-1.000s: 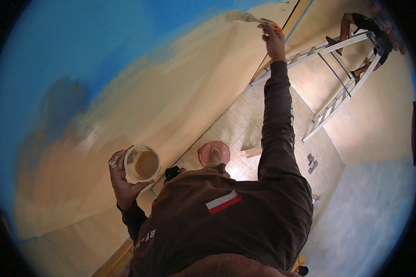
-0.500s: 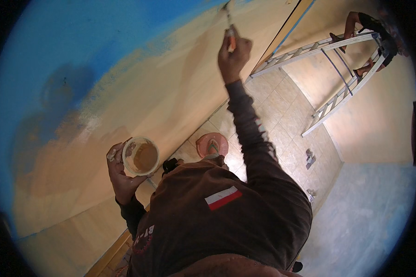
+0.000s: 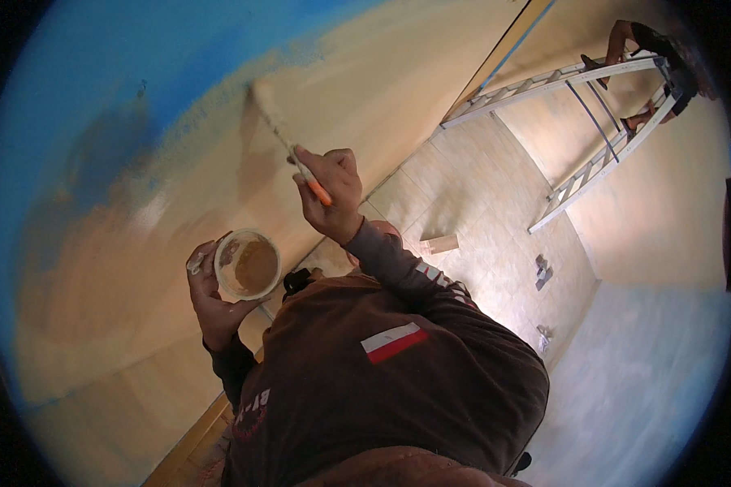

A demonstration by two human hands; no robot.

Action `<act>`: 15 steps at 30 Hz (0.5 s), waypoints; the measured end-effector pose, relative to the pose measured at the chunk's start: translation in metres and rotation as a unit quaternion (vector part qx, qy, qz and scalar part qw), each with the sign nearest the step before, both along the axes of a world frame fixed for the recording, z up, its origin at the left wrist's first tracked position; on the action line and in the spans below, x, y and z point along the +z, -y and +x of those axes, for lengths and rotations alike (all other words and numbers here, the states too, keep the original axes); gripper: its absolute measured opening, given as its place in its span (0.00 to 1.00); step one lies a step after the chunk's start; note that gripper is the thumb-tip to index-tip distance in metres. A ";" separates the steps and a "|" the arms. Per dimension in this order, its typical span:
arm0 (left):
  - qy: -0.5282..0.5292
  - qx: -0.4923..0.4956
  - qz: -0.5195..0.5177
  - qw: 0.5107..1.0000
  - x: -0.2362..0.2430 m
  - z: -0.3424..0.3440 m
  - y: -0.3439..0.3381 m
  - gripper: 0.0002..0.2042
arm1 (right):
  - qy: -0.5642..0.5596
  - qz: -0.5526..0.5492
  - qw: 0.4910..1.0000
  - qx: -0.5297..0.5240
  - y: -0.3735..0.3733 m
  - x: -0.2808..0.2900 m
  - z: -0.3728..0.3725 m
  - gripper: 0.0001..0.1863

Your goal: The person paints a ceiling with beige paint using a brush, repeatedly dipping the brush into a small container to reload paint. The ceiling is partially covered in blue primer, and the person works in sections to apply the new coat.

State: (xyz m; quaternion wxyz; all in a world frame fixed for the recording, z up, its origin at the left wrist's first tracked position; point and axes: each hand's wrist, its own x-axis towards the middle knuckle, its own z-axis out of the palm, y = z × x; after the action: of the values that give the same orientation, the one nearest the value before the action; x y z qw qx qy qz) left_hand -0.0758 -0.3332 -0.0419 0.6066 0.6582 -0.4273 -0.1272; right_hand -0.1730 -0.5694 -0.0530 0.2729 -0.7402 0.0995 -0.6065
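My right hand (image 3: 333, 191) is closed round the orange-ended handle of a paintbrush (image 3: 278, 127). The brush's bristles meet, or come very near, the wall (image 3: 341, 89), where blue paint above blends into beige below. In my left hand (image 3: 213, 304) is a round pale tub (image 3: 278, 272), tilted so that its inside shows, with tan paint in it. Fingers and thumb grip the tub from its left and underside. A whitish smear marks one of those fingers. The brush lies above and to the right of the tub, apart from it.
An aluminium stepladder (image 3: 544, 85) stands at the upper right with a person (image 3: 654, 45) on it. Below are pale floor tiles (image 3: 495, 252) with a small flat tan piece (image 3: 440, 244) and crumpled scraps (image 3: 542, 272). A bluish wall (image 3: 633, 365) rises at the lower right.
My right hand has swung left and down with the paintbrush, from high on the wall toward the tub side. The tub in my left hand has hardly moved.
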 end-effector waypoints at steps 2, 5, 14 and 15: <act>-0.011 0.019 0.000 1.000 0.000 -0.003 -0.002 0.53 | -0.006 0.016 0.994 0.106 0.016 0.009 -0.013 0.15; -0.008 0.014 -0.004 1.000 -0.002 0.002 -0.006 0.53 | -0.007 0.112 0.966 0.235 0.063 0.014 -0.014 0.11; -0.009 0.003 -0.019 1.000 -0.012 0.013 -0.021 0.53 | 0.038 0.228 0.953 0.196 0.207 0.013 -0.013 0.12; 0.028 0.000 -0.002 1.000 -0.013 0.016 -0.021 0.53 | 0.037 0.222 0.962 0.155 0.219 0.006 -0.020 0.13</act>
State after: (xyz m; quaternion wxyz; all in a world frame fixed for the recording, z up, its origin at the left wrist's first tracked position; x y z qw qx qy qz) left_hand -0.0597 -0.3123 -0.0553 0.5955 0.6607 -0.4441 -0.1078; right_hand -0.1927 -0.7886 -0.0469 0.5244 -0.6443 0.1055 -0.5466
